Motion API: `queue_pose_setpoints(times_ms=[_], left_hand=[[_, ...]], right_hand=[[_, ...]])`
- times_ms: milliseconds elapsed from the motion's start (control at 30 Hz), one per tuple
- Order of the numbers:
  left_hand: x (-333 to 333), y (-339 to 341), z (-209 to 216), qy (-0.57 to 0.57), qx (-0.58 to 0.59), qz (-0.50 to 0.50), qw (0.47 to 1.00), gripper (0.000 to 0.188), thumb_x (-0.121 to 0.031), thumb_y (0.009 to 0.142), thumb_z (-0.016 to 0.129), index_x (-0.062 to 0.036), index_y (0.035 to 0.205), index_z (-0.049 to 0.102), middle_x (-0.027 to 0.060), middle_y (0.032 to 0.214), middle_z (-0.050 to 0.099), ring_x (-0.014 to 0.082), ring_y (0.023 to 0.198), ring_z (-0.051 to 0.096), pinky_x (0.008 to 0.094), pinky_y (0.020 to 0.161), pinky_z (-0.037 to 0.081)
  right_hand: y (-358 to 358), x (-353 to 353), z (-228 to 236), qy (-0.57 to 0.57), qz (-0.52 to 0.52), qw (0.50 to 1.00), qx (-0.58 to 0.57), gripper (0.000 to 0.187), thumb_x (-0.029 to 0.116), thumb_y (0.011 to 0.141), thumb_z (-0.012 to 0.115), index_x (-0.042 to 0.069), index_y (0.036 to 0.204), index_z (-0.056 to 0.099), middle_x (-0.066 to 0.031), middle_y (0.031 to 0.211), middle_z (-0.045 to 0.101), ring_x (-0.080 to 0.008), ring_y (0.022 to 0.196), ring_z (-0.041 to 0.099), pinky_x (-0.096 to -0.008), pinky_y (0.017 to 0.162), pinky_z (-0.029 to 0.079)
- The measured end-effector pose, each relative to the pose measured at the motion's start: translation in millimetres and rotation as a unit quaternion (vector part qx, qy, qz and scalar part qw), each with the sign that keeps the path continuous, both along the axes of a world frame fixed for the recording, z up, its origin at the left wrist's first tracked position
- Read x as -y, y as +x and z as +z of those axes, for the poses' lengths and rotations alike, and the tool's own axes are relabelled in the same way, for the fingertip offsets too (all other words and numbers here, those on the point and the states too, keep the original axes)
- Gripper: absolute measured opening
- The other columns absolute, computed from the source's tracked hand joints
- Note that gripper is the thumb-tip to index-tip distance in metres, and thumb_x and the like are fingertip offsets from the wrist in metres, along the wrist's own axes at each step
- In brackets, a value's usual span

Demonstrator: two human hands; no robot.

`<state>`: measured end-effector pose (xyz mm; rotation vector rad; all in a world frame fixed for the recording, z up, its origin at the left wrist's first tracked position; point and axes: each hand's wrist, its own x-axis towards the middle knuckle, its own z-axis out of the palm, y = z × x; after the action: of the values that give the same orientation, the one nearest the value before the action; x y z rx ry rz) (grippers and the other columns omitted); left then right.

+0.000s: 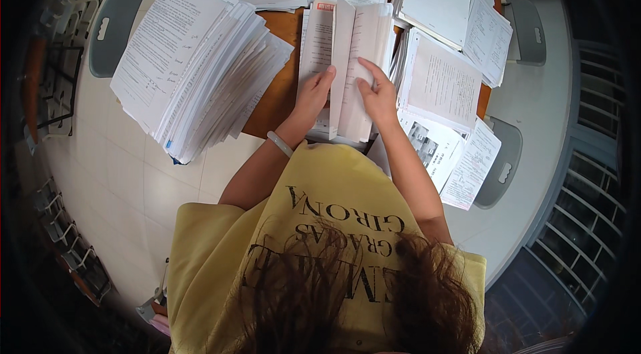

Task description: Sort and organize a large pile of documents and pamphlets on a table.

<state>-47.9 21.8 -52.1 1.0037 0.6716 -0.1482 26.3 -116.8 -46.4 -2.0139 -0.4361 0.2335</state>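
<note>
A sheaf of printed papers [356, 54] stands in front of me, parted so that some sheets rise upright along its middle. My left hand [314, 100] grips its left part, thumb on the page edge and the other fingers mostly hidden behind. A pale bangle circles that wrist. On the right part, my right hand [379, 95] lays its thumb and index finger against the page face, the remaining fingers curled at the outer edge. A red printed mark shows at the top of the left page.
A tall fanned stack of papers [193, 54] leans at the left edge of the wooden table [275, 97]. More paper piles [434, 4] crowd the right and far sides. Grey chairs [120, 27] stand around, and a barred window [574, 200] is at right.
</note>
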Motion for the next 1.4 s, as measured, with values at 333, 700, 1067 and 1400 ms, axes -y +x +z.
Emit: queue_pose_setpoints(times_ms=[333,700,1067,1400], left_hand=[[0,3,5,0.044,0.02,-0.074,0.996,0.041,-0.029,0.085,0.063,-0.0047,0.117,0.055,0.0034,0.106,0.059,0.0092,0.092,0.056,0.0227,0.07,0.047],[1,2,-5,0.062,0.054,-0.045,0.996,0.032,-0.022,0.085,0.063,-0.0036,0.111,0.058,0.0016,0.095,0.061,0.0057,0.081,0.056,0.0208,0.067,0.046],[-15,-7,-33,0.0,0.02,0.06,0.998,0.024,-0.018,0.091,0.053,0.0014,0.1,0.062,0.0006,0.084,0.061,0.0072,0.074,0.055,0.0226,0.067,0.045],[8,3,-19,-0.015,0.078,-0.014,0.997,0.024,-0.004,0.086,0.056,0.0045,0.109,0.055,0.0082,0.098,0.063,0.0113,0.085,0.059,0.0241,0.076,0.048]], right_hand=[[3,-13,-5,0.012,-0.069,0.99,-0.122,0.037,0.029,0.077,0.07,0.003,0.103,0.065,-0.0017,0.059,0.056,-0.0044,0.051,0.044,-0.0211,0.048,0.037],[4,-10,-12,-0.006,-0.097,0.98,-0.174,0.029,0.016,0.076,0.064,0.002,0.101,0.065,-0.0021,0.06,0.059,-0.0048,0.05,0.047,-0.0216,0.048,0.04],[3,-8,9,0.148,-0.131,0.98,-0.04,0.039,-0.007,0.078,0.052,0.002,0.116,0.058,-0.0068,0.107,0.061,-0.0093,0.084,0.058,-0.0213,0.074,0.046],[0,6,-4,0.111,-0.094,0.969,-0.199,0.025,0.001,0.083,0.06,0.001,0.108,0.061,-0.0028,0.089,0.063,-0.0045,0.076,0.054,-0.0181,0.067,0.044]])
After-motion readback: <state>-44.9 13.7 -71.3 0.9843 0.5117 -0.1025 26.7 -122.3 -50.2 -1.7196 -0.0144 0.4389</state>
